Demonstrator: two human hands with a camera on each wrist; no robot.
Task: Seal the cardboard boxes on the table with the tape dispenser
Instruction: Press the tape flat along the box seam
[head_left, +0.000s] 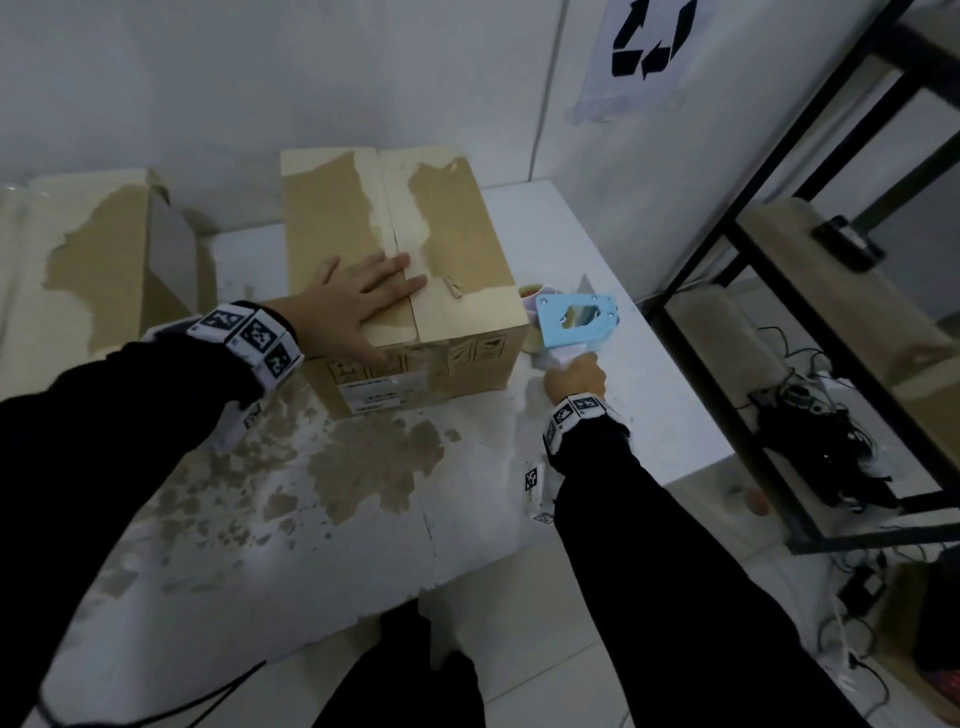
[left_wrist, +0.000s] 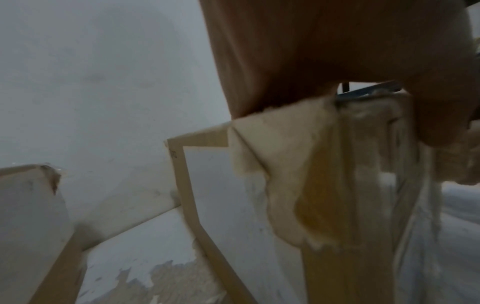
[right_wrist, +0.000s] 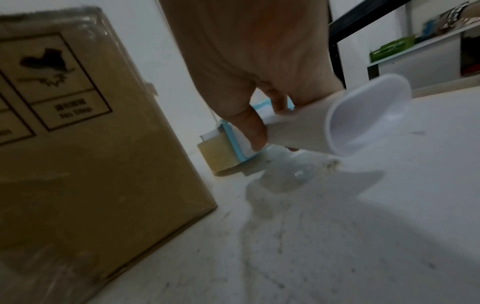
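Observation:
A closed cardboard box (head_left: 415, 260) stands in the middle of the white table (head_left: 649, 415), its top flaps meeting at a centre seam. My left hand (head_left: 358, 296) lies flat on the near part of the top, fingers straight across the seam. Just right of the box, my right hand (head_left: 574, 376) grips the white handle of a light blue tape dispenser (head_left: 574, 319). In the right wrist view the dispenser (right_wrist: 235, 144) is low over the table beside the box (right_wrist: 91, 144), with its brownish tape roll (right_wrist: 215, 156) showing. A second, open box (head_left: 104, 260) stands at the left.
A black metal shelf frame (head_left: 779, 218) with wooden boards stands right of the table, with cables (head_left: 831, 436) on the floor beneath. The white wall (head_left: 260, 78) runs close behind the boxes. The table's near surface is worn with brown patches (head_left: 374, 467).

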